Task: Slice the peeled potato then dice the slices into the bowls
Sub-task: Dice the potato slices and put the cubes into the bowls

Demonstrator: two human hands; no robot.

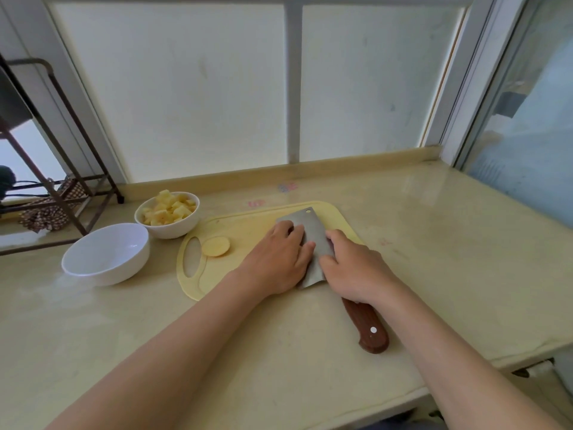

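While the right grip (353, 268) closes round the cleaver (313, 231) where the blade meets the wooden handle (369, 324), with forefinger and thumb lying against the steel, the left grip (276, 259) rests just to its left on the cutting board (242, 225). Its fingers are bent downward and its knuckles touch the blade's broad face. Whether the left grip pinches a piece of potato beneath it cannot be told, since the hand covers that spot. The blade runs away from the right grip toward the far edge of the board. The handle extends behind that grip over the tabletop (434, 243).

One round potato slice (216, 246) lies flat on the board, well to the left of the left grip and beside the board's handle slot. Farther left and beyond, at the board's far-left corner, a small bowl (167, 231) holds diced potato (169, 207). A larger white bowl (102, 274) stands just beside it, nearer and to the left. Both bowls sit on the tabletop, well apart from either grip.
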